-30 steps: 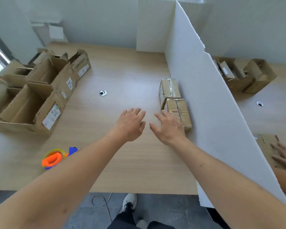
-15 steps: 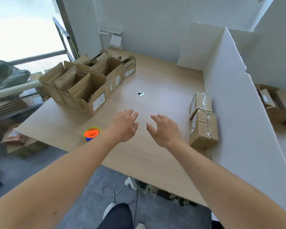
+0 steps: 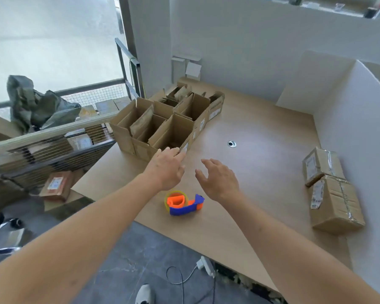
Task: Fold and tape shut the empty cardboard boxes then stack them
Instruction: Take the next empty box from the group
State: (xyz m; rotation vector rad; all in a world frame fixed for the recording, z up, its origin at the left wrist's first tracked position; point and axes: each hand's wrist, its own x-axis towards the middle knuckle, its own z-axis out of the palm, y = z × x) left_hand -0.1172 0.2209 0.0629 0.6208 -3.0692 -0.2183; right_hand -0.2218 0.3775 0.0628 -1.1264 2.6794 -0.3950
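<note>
The left hand [image 3: 166,167] reaches forward with fingers [image 3: 176,152] straight and loosely together, their tips at the near corner of the closest open box [image 3: 162,137]; whether they touch the cardboard I cannot tell. The right hand [image 3: 219,178] hovers above the desk [image 3: 261,163], fingers spread and holding nothing, probably ready to take the box's other side. The open boxes crowd the desk's left edge, so the bare middle is likely where one would be pulled for folding. The tape dispenser [image 3: 182,204] lies near the front edge, under the wrists and within reach. Two taped boxes [image 3: 331,189] sit side by side against the white partition [image 3: 355,132], away from the work room.
</note>
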